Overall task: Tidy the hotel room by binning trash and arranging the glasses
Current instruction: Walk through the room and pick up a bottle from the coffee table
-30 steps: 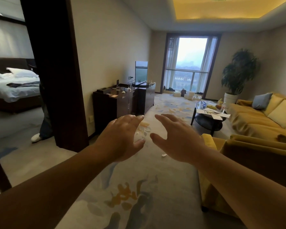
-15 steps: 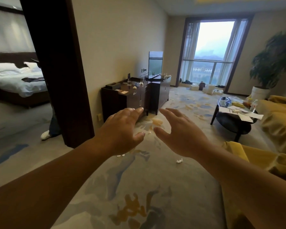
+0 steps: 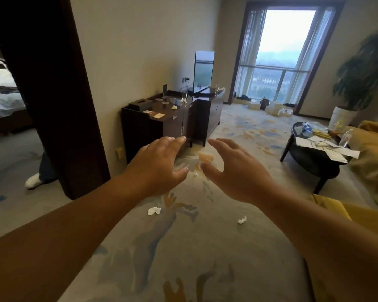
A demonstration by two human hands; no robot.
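both hands (image 3: 192, 168) spread, empty. nothing binned: tissue wads (image 3: 154, 211) on carpet (image 3: 183, 247), glasses (image 3: 184, 95) unsorted on cabinet (image 3: 162, 120); table (image 3: 314, 158) littered.

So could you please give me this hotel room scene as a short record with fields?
left hand: open, empty, held out
right hand: open, empty, held out
floor trash: tissue, smaller tissue, both on carpet
cabinet: glass, crumpled tissue, tissue box
coffee table: papers, bottle
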